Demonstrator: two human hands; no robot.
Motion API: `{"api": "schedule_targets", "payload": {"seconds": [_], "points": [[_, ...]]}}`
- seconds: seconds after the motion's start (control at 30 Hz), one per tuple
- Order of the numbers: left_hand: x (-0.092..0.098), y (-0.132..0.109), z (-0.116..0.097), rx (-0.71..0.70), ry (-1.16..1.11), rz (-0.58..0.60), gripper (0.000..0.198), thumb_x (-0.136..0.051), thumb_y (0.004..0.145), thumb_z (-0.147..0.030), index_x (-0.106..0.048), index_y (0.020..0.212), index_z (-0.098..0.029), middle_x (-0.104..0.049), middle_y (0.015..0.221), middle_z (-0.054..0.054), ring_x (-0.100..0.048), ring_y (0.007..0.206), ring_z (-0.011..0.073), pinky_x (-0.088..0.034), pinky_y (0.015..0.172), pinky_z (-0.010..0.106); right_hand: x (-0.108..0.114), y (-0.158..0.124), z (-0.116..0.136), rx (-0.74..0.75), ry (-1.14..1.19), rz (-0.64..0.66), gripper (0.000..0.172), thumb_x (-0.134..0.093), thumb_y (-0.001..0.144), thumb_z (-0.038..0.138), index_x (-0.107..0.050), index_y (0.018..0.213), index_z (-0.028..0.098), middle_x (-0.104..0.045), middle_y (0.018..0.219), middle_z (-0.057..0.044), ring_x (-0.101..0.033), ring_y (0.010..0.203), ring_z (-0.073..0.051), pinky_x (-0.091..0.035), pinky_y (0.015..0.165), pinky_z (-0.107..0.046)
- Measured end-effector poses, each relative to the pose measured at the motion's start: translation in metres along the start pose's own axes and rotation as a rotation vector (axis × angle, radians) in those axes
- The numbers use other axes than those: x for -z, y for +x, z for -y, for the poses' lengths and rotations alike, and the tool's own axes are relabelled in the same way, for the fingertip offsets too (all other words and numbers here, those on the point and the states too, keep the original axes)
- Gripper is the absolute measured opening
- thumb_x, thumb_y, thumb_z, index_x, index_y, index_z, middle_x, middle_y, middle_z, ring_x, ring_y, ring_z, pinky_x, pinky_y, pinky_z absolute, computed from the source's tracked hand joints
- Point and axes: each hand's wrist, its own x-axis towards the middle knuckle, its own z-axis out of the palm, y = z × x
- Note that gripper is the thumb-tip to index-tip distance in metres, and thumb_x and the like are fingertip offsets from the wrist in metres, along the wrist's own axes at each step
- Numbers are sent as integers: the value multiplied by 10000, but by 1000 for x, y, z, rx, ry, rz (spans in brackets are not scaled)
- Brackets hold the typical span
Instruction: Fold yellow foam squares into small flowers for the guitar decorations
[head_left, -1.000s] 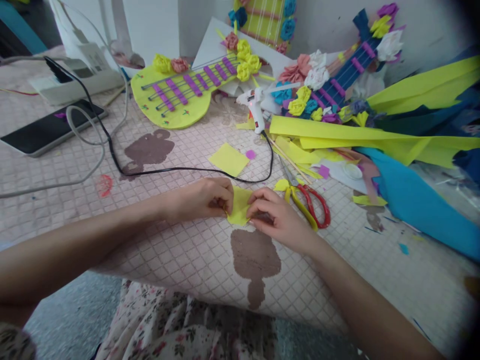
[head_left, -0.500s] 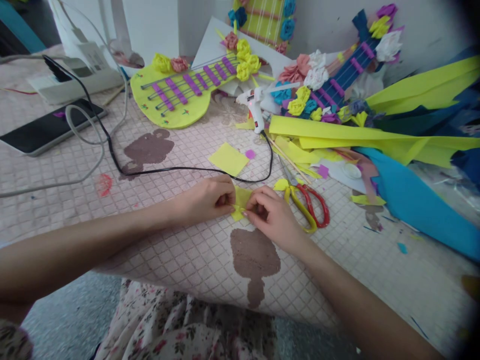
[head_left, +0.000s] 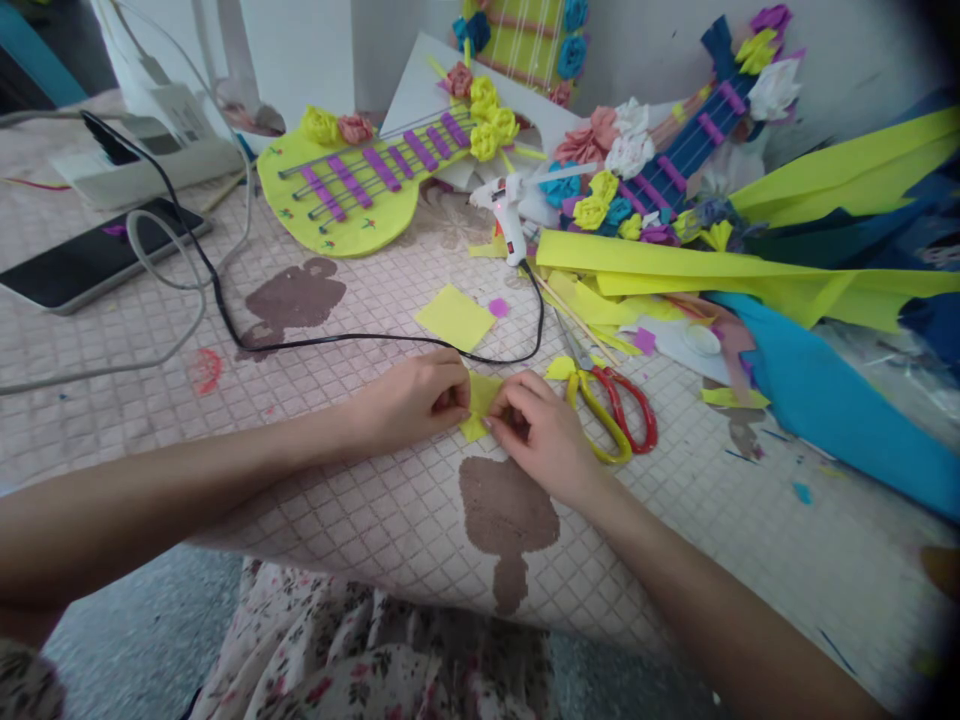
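Between my hands is a small piece of yellow paper (head_left: pixel 481 393), low over the tablecloth. My left hand (head_left: pixel 424 398) pinches its left side, and my right hand (head_left: pixel 534 425) pinches its right side. The paper is gathered at the middle, and parts of it are hidden by my fingers. Just beyond my hands lies a flat yellow square (head_left: pixel 455 317) with a small purple paper dot (head_left: pixel 498 308) beside it. Scissors (head_left: pixel 611 415) with one yellow and one red handle rest right of my right hand.
A white glue gun (head_left: pixel 510 222) stands behind, its black cord (head_left: pixel 352 338) looping across the table. A yellow paper guitar (head_left: pixel 352 215) and a blue decorated one (head_left: pixel 686 155) are at the back. Yellow strips (head_left: pixel 675 262) and a blue sheet (head_left: pixel 832 400) spread right. A phone (head_left: pixel 82 265) lies left.
Both hands stay in nearly the same place. The fingers have shifted slightly on the yellow paper, and the whole view has moved a little.
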Motion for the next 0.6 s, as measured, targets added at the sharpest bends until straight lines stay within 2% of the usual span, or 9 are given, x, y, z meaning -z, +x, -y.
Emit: {"api": "schedule_targets", "payload": {"seconds": [0.6], "points": [[-2, -1, -2, 25, 27, -10, 76, -552, 753, -79, -543, 703, -134, -523, 760, 13, -491, 670, 105, -375, 609, 219, 1, 1, 0, 14, 10, 23, 97, -584, 826, 151, -518, 771, 198, -521, 897, -32, -522, 736, -146, -427, 635, -286]]}}
